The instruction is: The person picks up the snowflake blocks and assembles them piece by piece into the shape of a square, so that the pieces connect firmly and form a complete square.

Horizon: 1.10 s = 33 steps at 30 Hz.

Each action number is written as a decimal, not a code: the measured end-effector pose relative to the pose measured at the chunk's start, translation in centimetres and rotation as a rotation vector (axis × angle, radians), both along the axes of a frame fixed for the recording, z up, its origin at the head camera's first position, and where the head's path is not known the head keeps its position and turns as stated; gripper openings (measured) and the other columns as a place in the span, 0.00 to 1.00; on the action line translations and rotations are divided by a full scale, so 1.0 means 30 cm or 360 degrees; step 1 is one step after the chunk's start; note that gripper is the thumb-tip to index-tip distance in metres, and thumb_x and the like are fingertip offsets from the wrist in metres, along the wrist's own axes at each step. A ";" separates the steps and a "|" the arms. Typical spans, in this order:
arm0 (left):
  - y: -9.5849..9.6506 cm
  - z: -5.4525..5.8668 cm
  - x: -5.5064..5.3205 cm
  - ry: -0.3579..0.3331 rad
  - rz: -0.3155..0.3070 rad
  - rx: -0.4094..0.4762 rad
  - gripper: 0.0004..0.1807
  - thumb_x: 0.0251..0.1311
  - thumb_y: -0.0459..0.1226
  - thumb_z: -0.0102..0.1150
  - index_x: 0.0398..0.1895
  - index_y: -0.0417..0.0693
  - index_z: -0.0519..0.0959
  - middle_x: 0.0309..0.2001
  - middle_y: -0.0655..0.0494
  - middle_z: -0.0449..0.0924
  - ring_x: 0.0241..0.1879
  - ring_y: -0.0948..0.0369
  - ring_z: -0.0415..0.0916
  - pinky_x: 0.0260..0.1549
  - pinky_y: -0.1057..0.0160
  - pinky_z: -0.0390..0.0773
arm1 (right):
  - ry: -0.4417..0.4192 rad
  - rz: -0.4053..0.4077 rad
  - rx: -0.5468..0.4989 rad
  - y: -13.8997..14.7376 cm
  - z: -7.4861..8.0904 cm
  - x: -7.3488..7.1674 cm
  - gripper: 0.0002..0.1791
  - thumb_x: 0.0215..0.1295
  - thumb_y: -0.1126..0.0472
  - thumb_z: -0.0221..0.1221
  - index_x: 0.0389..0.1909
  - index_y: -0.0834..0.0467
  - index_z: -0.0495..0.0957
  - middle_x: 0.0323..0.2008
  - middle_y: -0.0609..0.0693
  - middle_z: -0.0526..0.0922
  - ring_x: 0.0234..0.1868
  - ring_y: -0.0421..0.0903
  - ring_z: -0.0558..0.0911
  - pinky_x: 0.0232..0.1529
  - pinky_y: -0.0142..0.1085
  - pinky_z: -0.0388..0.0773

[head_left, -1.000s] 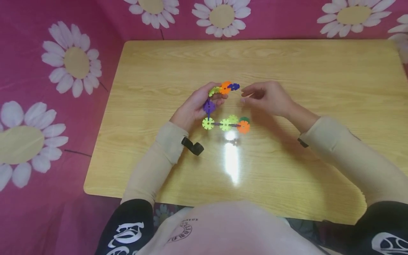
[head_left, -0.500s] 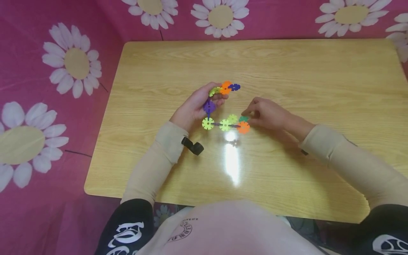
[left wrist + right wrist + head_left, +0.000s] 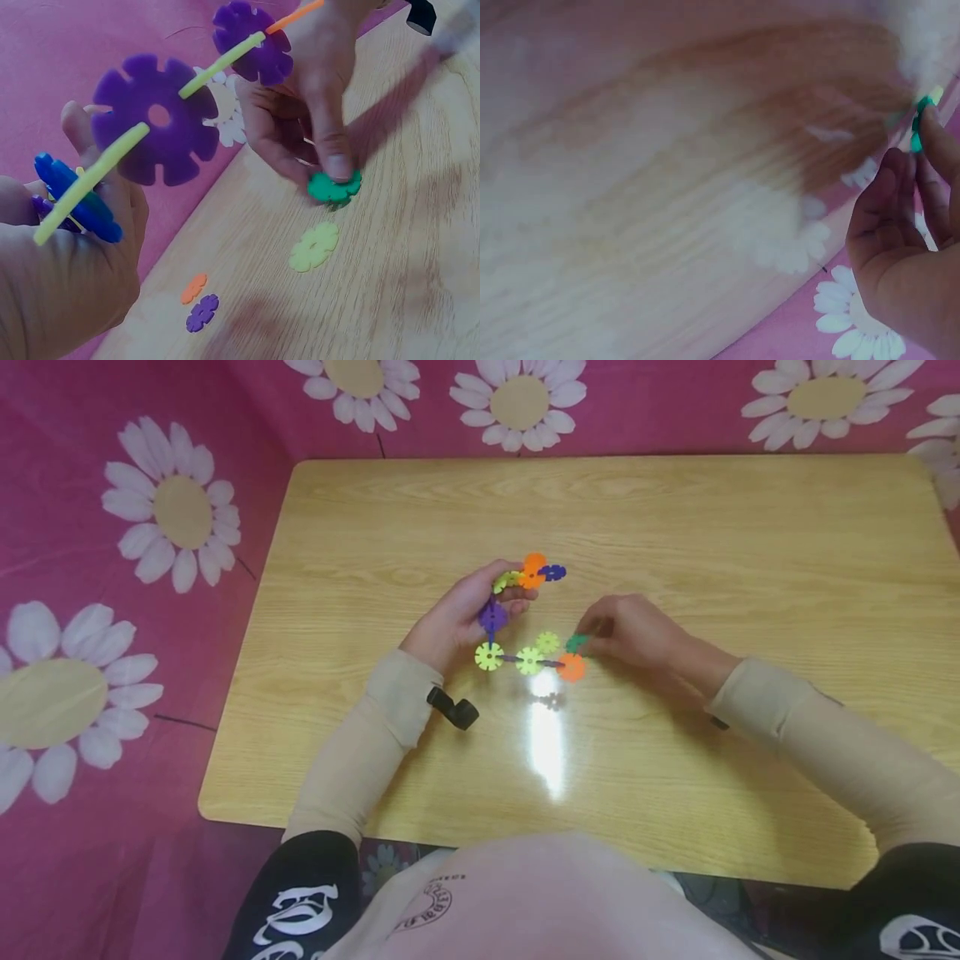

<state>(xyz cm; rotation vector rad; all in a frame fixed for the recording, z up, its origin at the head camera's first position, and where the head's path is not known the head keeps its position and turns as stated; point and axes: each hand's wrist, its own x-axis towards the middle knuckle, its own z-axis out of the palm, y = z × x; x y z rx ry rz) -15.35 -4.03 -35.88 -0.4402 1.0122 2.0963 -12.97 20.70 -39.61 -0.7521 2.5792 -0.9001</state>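
Note:
My left hand grips a bent chain of interlocked notched snowflake discs, held above the table. Along it show a dark blue disc, an orange disc, a purple disc and yellow-green discs, with another orange disc at its near end. In the left wrist view a large purple disc of the chain crosses in front. My right hand pinches a green snowflake disc between thumb and fingers, low over the table. That green disc is partly hidden by the thumb in the right wrist view.
A loose yellow-green disc lies on the wooden table. Farther over, an orange disc and a purple disc lie close together. Flowered pink cloth hangs along the table's far and left sides.
My right hand has come down from beside the dark blue disc to the green disc, and now pinches it, slightly tilted. The left hand and its chain have barely shifted.

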 end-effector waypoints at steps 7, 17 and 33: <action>-0.003 -0.001 0.001 -0.0003 -0.0004 -0.0004 0.20 0.65 0.39 0.50 0.59 0.50 0.61 0.33 0.41 0.75 0.20 0.58 0.75 0.20 0.72 0.79 | 0.0001 -0.0104 -0.0107 0.012 0.035 -0.020 0.06 0.51 0.55 0.68 0.26 0.50 0.82 0.24 0.40 0.83 0.26 0.38 0.78 0.29 0.30 0.74; -0.006 -0.002 0.001 0.0015 0.0001 -0.0002 0.23 0.66 0.39 0.49 0.63 0.48 0.61 0.35 0.40 0.74 0.20 0.58 0.75 0.20 0.72 0.79 | -0.0574 -0.0453 -0.0502 -0.003 0.146 -0.040 0.20 0.56 0.52 0.64 0.44 0.61 0.80 0.37 0.53 0.84 0.38 0.50 0.83 0.40 0.36 0.81; -0.002 -0.005 0.002 0.0006 -0.0013 -0.0002 0.19 0.65 0.39 0.50 0.58 0.49 0.61 0.33 0.41 0.74 0.19 0.59 0.74 0.19 0.73 0.79 | -0.1082 -0.0746 -0.1153 -0.023 0.220 -0.069 0.14 0.53 0.63 0.66 0.39 0.66 0.81 0.35 0.57 0.84 0.34 0.46 0.84 0.42 0.38 0.78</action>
